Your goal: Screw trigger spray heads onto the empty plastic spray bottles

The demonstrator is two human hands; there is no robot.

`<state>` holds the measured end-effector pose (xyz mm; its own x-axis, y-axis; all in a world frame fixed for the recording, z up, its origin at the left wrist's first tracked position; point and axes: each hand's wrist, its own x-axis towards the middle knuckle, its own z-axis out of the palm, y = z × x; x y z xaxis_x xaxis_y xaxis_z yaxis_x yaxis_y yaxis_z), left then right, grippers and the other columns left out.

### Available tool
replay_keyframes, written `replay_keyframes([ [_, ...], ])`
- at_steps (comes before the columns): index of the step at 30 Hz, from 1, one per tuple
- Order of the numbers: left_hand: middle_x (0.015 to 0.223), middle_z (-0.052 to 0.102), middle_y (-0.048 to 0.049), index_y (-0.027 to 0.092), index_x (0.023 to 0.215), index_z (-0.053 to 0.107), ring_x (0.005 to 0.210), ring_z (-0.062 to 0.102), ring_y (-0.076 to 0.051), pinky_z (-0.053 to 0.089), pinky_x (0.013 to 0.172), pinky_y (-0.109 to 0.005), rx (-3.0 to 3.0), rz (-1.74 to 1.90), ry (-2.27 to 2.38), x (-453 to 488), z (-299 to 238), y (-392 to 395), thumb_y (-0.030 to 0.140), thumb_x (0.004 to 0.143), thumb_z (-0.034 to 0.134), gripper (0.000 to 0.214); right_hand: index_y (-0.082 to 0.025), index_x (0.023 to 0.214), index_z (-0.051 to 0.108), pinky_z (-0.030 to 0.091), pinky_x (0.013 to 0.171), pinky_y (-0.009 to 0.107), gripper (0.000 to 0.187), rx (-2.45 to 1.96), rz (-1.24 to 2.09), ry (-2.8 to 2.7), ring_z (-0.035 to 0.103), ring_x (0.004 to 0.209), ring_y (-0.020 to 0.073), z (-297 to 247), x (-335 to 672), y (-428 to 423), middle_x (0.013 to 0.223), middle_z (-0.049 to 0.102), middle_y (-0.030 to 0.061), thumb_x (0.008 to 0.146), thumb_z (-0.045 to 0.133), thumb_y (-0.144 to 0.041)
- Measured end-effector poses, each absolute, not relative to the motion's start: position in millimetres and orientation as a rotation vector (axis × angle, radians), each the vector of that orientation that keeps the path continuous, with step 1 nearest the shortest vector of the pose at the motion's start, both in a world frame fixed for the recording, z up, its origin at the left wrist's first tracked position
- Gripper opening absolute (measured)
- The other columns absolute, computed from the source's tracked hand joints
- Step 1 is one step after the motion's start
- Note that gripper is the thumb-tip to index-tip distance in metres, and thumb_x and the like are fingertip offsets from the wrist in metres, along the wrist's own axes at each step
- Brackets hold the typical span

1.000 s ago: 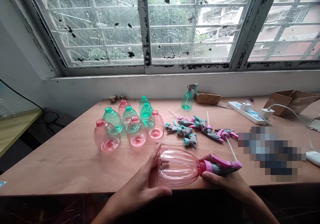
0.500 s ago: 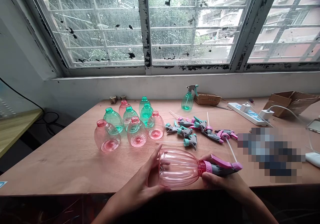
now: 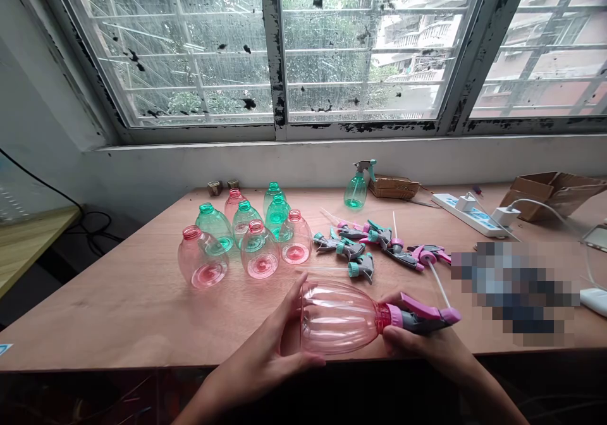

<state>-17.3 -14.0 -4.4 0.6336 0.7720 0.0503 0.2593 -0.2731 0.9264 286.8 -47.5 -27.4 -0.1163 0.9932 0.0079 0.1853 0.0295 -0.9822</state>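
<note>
My left hand [image 3: 265,355] grips the pink bottle [image 3: 339,317] lying sideways over the desk [image 3: 118,305], neck toward my right hand [image 3: 422,339], which grips the sprayer [image 3: 424,316]

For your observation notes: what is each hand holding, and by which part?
One pink spray bottle: the left hand cups its base, the right hand grips the trigger head at the neck.

A wooden table [image 3: 118,305] is set against a white wall [image 3: 42,134] beneath a wide, grimy window [image 3: 190,52], through which daylight is admitted; a second table [image 3: 28,241] is seen at left.
</note>
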Motion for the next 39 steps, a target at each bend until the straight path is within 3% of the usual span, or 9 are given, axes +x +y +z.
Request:
replay_keyframes([
  [4,0.171,0.019,-0.0031,0.039,0.161,0.005,0.155,0.025,-0.030,0.021,0.128,-0.048,1.901,0.673,0.822,-15.9,-9.0,-14.0,0.024,0.092,0.072,0.097,-0.022,0.105,0.065,0.055,0.059,0.029,0.037,-1.254,1.218,-1.438,0.068,0.063,0.0222,-28.2,287.0,-47.3,0.066,0.073,0.0001,0.081,0.075,-0.048],
  [9,0.170,0.023,-0.0065,0.037,0.161,0.001,0.155,0.023,-0.033,0.024,0.126,-0.049,1.822,0.664,0.831,-11.6,-1.0,-15.2,0.029,0.080,0.085,0.117,-0.022,0.103,0.067,0.056,0.060,0.027,0.035,-1.239,1.204,-1.440,0.067,0.065,0.0216,-27.5,286.8,-47.0,0.068,0.073,-0.0002,0.080,0.076,-0.046],
  [14,0.170,0.023,-0.0070,0.034,0.161,0.015,0.152,0.031,-0.034,0.023,0.127,-0.051,1.830,0.621,0.857,-13.6,1.2,-13.3,0.030,0.085,0.080,0.100,-0.023,0.104,0.067,0.056,0.060,0.028,0.035,-1.260,1.191,-1.459,0.068,0.066,0.0227,-26.2,286.8,-47.1,0.068,0.072,-0.0006,0.080,0.075,-0.047],
  [19,0.171,0.020,-0.0050,0.038,0.161,0.007,0.153,0.030,-0.031,0.026,0.126,-0.049,1.867,0.669,0.815,-15.1,-6.1,-12.4,0.025,0.090,0.074,0.098,-0.024,0.104,0.067,0.057,0.061,0.029,0.036,-1.279,1.179,-1.470,0.069,0.067,0.0240,-26.1,286.6,-47.5,0.068,0.072,-0.0009,0.079,0.075,-0.049],
  [24,0.168,0.026,-0.0069,0.037,0.162,0.001,0.154,0.025,-0.036,0.025,0.126,-0.051,1.835,0.658,0.829,-12.0,2.0,-16.6,0.031,0.083,0.082,0.113,-0.024,0.103,0.067,0.056,0.061,0.031,0.035,-1.303,1.148,-1.466,0.068,0.065,0.0242,-25.2,285.2,-47.8,0.067,0.072,-0.0006,0.078,0.074,-0.049],
  [28,0.169,0.026,-0.0069,0.034,0.162,0.012,0.154,0.022,-0.037,0.016,0.127,-0.055,1.867,0.641,0.864,-14.0,4.1,-15.7,0.034,0.086,0.079,0.101,-0.024,0.103,0.067,0.057,0.061,0.031,0.036,-1.321,1.141,-1.476,0.068,0.065,0.0246,-24.0,285.2,-47.8,0.067,0.071,-0.0007,0.078,0.073,-0.050],
  [33,0.170,0.022,-0.0046,0.042,0.160,0.006,0.146,0.041,-0.032,0.034,0.122,-0.050,1.835,0.658,0.794,-16.2,-5.3,-13.7,0.026,0.089,0.076,0.101,-0.024,0.104,0.066,0.057,0.062,0.030,0.035,-1.305,1.154,-1.480,0.069,0.066,0.0243,-23.9,285.8,-47.9,0.067,0.072,-0.0009,0.080,0.073,-0.049],
  [39,0.163,0.037,-0.0072,0.038,0.161,0.005,0.147,0.038,-0.034,0.030,0.123,-0.052,1.832,0.662,0.802,-11.8,2.0,-16.1,0.027,0.084,0.081,0.109,-0.024,0.102,0.067,0.056,0.058,0.030,0.034,-1.293,1.156,-1.434,0.068,0.063,0.0235,-25.1,284.0,-48.5,0.065,0.071,-0.0015,0.078,0.075,-0.048],
])
